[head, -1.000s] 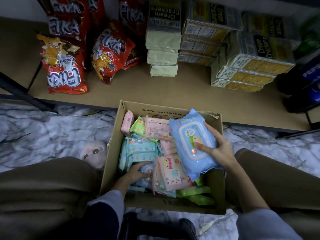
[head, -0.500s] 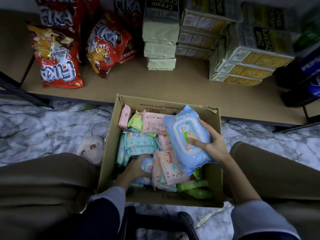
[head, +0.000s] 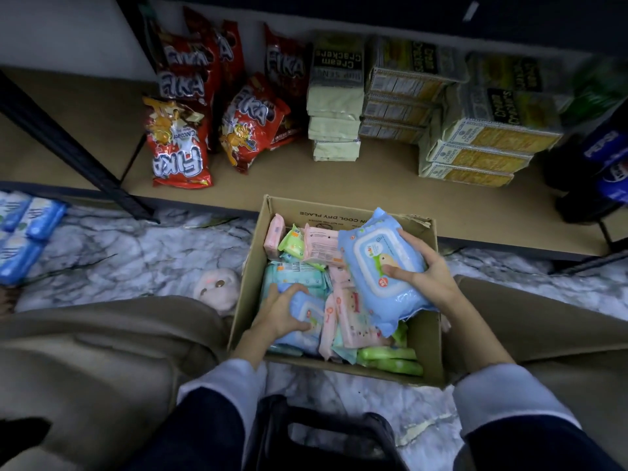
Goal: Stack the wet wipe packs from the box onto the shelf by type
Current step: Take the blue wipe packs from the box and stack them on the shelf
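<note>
Blue packs (two) held.

By my right hand I see a pale blue wipe pack with a white lid; my left hand covers another blue pack. Between them a pink pack bears cartoon figures. Beyond my hands are red Fika bags.

The box of wipe packs sits before the shelf, between the knees.
</note>
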Demonstrator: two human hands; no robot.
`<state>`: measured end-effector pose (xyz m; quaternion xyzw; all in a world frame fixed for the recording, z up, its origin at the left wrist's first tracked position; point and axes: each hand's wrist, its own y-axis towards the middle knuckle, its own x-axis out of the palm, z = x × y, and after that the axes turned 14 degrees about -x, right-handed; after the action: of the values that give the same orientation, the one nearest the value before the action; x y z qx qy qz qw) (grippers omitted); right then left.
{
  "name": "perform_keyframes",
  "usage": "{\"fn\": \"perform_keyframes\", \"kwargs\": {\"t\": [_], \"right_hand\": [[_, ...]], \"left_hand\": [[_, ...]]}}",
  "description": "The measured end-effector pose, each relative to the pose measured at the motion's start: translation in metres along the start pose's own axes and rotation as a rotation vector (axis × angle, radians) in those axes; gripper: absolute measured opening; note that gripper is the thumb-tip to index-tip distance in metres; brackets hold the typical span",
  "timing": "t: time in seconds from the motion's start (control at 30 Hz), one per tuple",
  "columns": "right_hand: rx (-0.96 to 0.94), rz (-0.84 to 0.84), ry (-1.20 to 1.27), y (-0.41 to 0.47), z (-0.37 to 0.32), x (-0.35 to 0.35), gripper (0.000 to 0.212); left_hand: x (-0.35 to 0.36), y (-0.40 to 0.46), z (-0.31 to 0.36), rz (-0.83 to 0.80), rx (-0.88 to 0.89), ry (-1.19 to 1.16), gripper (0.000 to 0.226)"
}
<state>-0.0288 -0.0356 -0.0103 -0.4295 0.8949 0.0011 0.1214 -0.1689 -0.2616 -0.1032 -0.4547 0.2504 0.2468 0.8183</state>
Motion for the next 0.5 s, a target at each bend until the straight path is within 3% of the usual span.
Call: {"fn": "perform_keyframes", "kwargs": {"t": [0.2,0.33,0.5], "right_hand": [[-0.056,0.028,0.002,-0.014,-0.029,0.001,0.065],[-0.146,0.034,-0.070,-0.022,-0.059,-0.007,0.063],[-0.300,0.103,-0.090,-0.037,-0.117,-0.028,0.063]], "left_hand": [[-0.056,-0.034,0.010,0.121,0.006,-0.154,0.068],[-0.101,-0.057,0.034,0.245,0.117,-0.361,0.058],[-0.160,-0.102,0.081,0.430,0.312,-0.442,0.058]]}}
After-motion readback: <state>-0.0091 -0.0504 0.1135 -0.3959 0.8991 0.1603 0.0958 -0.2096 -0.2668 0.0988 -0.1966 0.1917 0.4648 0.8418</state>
